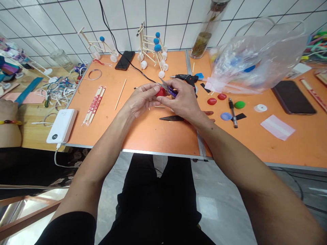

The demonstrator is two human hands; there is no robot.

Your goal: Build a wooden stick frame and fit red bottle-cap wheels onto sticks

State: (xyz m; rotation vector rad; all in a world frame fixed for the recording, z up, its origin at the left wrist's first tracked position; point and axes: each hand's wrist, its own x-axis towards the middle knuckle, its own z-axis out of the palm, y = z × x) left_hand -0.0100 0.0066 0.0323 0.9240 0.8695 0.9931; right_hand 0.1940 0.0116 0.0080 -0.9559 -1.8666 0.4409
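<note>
My left hand (143, 97) pinches a red bottle cap (160, 91) between thumb and fingers, above the middle of the orange table. My right hand (185, 100) is closed on small scissors with purple handles (172, 91). Their blades (163, 82) point up and left, over the cap; whether they touch it I cannot tell. Below my right hand lies a dark pointed blade (171, 118), its other end covered by the hand. A black glue gun (186, 79) lies just behind it, partly hidden.
Stick models with white cap wheels (153, 51) stand by the tiled wall. To the right lie loose caps (239, 104), a pen (233, 113), a phone (293, 97) and a plastic bag (258, 58). Wrapped chopsticks (94, 105) and a power bank (62, 126) lie left, near another person's arm (10, 122).
</note>
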